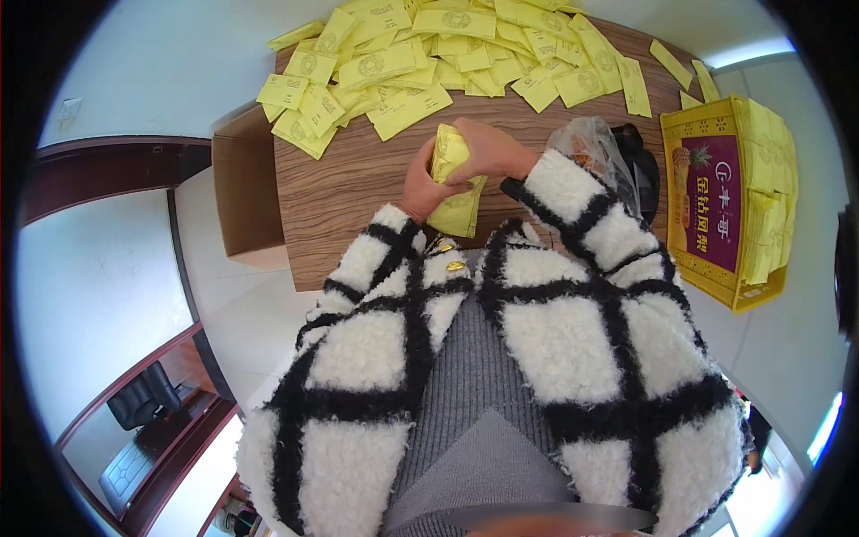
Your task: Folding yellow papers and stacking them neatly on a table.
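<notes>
Both hands are closed around a yellow paper packet (pixel 447 157) held upright above the near part of the wooden table. My left hand (pixel 420 183) grips its left side, and my right hand (pixel 490 152) wraps over its right side with the thumb toward me. Just below the hands, close to my coat, a yellow paper piece (pixel 458 215) shows; whether it is part of the same packet or a separate one I cannot tell. Beyond my hands lies a large loose pile of flat yellow packets (pixel 456 22) with dark printing.
The wood-grain table (pixel 340 192) has an open cardboard box (pixel 246 192) at its left edge. On the right, a yellow crate (pixel 711 201) holds stacked yellow packets (pixel 769 179). Between crate and right forearm sit a clear plastic bag (pixel 591 148) and a black object (pixel 640 174).
</notes>
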Action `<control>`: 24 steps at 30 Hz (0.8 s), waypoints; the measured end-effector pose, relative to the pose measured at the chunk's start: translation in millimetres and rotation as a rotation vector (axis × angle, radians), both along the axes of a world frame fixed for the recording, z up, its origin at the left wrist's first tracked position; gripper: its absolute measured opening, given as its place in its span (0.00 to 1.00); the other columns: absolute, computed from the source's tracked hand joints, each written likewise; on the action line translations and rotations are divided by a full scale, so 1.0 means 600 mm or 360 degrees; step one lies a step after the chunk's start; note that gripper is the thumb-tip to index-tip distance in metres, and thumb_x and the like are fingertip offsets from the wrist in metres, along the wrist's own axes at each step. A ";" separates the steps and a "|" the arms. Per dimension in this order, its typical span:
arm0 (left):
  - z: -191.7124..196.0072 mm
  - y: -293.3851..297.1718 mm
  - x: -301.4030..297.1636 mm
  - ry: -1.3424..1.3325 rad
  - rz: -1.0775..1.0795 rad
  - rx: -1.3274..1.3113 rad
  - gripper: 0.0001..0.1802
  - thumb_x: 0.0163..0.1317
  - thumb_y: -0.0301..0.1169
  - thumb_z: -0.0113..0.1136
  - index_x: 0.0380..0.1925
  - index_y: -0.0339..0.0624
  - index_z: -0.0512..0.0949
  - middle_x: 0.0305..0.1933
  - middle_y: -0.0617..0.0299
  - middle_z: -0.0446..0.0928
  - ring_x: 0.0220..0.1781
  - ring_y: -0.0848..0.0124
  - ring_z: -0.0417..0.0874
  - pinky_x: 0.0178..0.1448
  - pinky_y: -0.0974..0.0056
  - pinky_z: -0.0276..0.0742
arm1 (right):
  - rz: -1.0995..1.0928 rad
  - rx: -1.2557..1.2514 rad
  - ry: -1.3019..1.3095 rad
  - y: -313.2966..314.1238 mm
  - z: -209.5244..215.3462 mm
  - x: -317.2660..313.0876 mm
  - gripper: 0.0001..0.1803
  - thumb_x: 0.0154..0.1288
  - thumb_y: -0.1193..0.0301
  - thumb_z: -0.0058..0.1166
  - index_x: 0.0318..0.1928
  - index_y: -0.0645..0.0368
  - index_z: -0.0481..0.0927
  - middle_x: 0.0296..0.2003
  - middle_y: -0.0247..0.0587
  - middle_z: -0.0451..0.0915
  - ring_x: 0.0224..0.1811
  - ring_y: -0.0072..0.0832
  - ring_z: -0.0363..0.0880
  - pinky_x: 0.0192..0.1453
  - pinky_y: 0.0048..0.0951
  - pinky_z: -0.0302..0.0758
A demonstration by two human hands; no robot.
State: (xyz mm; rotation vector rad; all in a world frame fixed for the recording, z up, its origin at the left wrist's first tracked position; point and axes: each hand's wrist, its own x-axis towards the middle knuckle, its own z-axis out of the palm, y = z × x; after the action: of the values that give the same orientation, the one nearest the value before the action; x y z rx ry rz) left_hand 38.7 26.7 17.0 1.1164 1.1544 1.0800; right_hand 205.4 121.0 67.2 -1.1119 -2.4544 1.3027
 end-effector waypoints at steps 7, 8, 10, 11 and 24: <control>0.027 -0.010 0.017 -0.0172 0.0003 0.0051 0.57 0.36 0.23 0.81 0.68 0.35 0.59 0.63 0.55 0.72 0.62 0.66 0.75 0.66 0.60 0.71 | -0.0127 -0.0094 0.0179 -0.027 0.023 0.033 0.43 0.35 0.50 0.75 0.48 0.66 0.75 0.43 0.54 0.80 0.46 0.44 0.80 0.50 0.37 0.74; 0.030 -0.012 0.018 -0.0191 0.0009 0.0052 0.57 0.36 0.23 0.81 0.69 0.36 0.59 0.63 0.55 0.72 0.63 0.66 0.75 0.66 0.60 0.71 | -0.0143 -0.0130 0.0256 -0.031 0.026 0.037 0.44 0.36 0.50 0.75 0.50 0.66 0.75 0.44 0.54 0.80 0.47 0.43 0.80 0.52 0.37 0.74; 0.041 -0.014 0.026 -0.0253 0.0009 0.0020 0.57 0.37 0.23 0.81 0.69 0.36 0.59 0.63 0.55 0.72 0.63 0.66 0.75 0.66 0.60 0.72 | -0.0169 -0.0163 0.0332 -0.035 0.033 0.047 0.45 0.37 0.50 0.75 0.52 0.67 0.75 0.45 0.53 0.80 0.48 0.43 0.80 0.54 0.37 0.74; 0.047 -0.014 0.030 -0.0315 0.0013 -0.0011 0.56 0.37 0.23 0.81 0.69 0.36 0.58 0.63 0.54 0.72 0.63 0.65 0.75 0.66 0.60 0.72 | -0.0214 -0.0175 0.0343 -0.037 0.035 0.053 0.45 0.38 0.50 0.75 0.53 0.67 0.75 0.46 0.53 0.80 0.49 0.42 0.80 0.55 0.36 0.74; 0.099 -0.001 0.094 -0.0484 0.0088 -0.0069 0.44 0.45 0.22 0.76 0.63 0.37 0.63 0.58 0.54 0.75 0.54 0.64 0.81 0.55 0.60 0.82 | -0.0605 -0.0533 0.0868 -0.059 0.023 0.105 0.49 0.40 0.59 0.79 0.61 0.67 0.68 0.53 0.46 0.78 0.55 0.30 0.77 0.61 0.30 0.72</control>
State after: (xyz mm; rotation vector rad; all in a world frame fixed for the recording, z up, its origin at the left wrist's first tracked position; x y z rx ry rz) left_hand 95.2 25.8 76.6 0.8559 0.9664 1.2146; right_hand 268.4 85.5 81.3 -1.0413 -1.5927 1.6481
